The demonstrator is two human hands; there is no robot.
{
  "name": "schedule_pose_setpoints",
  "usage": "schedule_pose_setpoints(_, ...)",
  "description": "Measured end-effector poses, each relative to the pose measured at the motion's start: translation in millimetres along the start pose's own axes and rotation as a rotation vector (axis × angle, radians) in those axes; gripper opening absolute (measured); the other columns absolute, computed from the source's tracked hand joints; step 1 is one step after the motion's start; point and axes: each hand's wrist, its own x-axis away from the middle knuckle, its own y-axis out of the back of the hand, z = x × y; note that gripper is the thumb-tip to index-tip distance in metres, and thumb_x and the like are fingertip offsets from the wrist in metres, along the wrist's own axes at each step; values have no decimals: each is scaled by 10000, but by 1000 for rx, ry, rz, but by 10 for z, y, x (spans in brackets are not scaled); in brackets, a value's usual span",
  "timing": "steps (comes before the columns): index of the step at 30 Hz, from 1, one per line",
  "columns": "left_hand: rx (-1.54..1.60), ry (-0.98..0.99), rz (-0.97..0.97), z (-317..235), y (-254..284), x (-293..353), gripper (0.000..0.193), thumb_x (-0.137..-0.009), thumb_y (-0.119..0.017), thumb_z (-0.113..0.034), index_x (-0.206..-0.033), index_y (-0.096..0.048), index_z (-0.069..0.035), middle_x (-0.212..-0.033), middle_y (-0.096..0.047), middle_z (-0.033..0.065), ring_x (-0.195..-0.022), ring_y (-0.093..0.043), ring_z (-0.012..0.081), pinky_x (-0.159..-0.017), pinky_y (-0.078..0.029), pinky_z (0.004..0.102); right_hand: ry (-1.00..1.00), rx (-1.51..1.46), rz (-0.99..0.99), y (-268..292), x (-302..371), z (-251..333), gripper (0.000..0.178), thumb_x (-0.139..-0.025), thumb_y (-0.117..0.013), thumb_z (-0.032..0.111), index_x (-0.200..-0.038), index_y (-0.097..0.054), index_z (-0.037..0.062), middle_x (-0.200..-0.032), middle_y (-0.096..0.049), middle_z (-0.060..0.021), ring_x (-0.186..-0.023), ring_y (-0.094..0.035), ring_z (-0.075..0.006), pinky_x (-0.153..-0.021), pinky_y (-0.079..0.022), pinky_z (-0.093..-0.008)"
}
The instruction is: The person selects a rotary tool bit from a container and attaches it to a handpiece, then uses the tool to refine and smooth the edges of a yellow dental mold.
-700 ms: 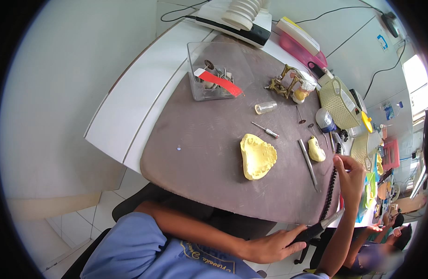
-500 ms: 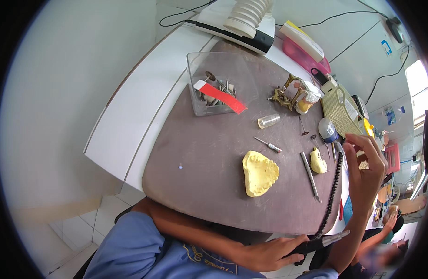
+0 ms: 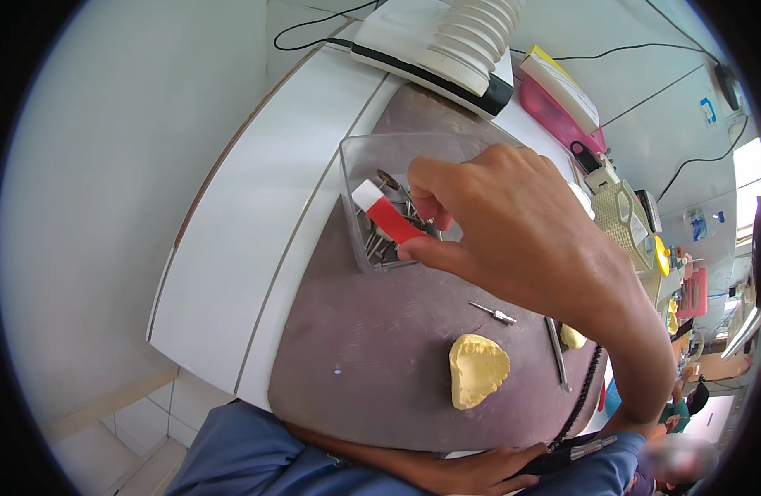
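Observation:
My right hand (image 3: pixel 521 240) reaches over the brown mat into a clear plastic box (image 3: pixel 360 161) that holds several small metal burs and a red and white strip (image 3: pixel 384 215). Its thumb lies at the strip's red end and its curled fingers are just above it; whether they grip anything is unclear. My left hand (image 3: pixel 479 473) rests at the lower edge, closed on a black handpiece (image 3: pixel 566 455) with a coiled cord. A yellow dental cast (image 3: pixel 478 369) lies on the mat between the hands.
The brown mat (image 3: pixel 364 355) sits on a white counter (image 3: pixel 248 248). On it lie a small bur (image 3: pixel 493 312), a slim metal instrument (image 3: pixel 556 351) and a small yellow piece (image 3: pixel 572 336). Behind stand a white ribbed device (image 3: pixel 471 37), a pink box (image 3: pixel 558 107) and a beige basket (image 3: pixel 620 215).
My right hand has moved from the right side of the mat across to the clear box and now hangs over it. The left hand still holds the handpiece.

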Motion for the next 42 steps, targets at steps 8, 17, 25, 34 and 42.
schedule_pose_setpoints(8,132,-61,-98,96,-46,1,526,-1015,-509,-401,-1350,-420,-6,-1078,-629,322,-982,-652,470,-835,-499,528,50,25,-108,39,-206,-93,171,-800,-733,68,-891,-593,32,-755,-671,-122,-684,-643,-332,-620,-466,-424)
schedule_pose_setpoints(17,134,59,-150,313,-231,-129,601,-1004,-529,-452,-1404,-410,-20,-1130,-635,335,-1041,-644,459,-889,-500,498,249,105,-261,-10,-223,-189,93,-768,-699,8,-807,-627,50,-847,-602,-54,-651,-604,-242,-551,-463,-368)
schedule_pose_setpoints(25,214,201,40,189,-121,-130,679,-1005,-505,-484,-1472,-345,-16,-1264,-584,341,-1182,-579,459,-1024,-429,506,369,68,-32,-82,-211,-171,78,-696,-691,40,-751,-635,42,-825,-559,-55,-669,-636,-209,-496,-477,-355)
schedule_pose_setpoints(34,129,117,-92,230,-210,-83,775,-999,-489,-524,-1538,-263,-16,-1363,-522,348,-1271,-521,465,-1109,-372,488,381,211,96,-120,-323,-178,74,-727,-661,66,-762,-607,29,-799,-512,-62,-659,-625,-218,-488,-470,-378)
schedule_pose_setpoints(42,38,322,-23,162,-249,-18,782,-993,-468,-565,-1560,-263,-68,-1293,-573,339,-1194,-564,487,-1069,-384,530,342,-21,-134,67,-442,-151,146,-690,-710,14,-767,-586,26,-754,-519,-60,-571,-561,-235,-475,-421,-375)
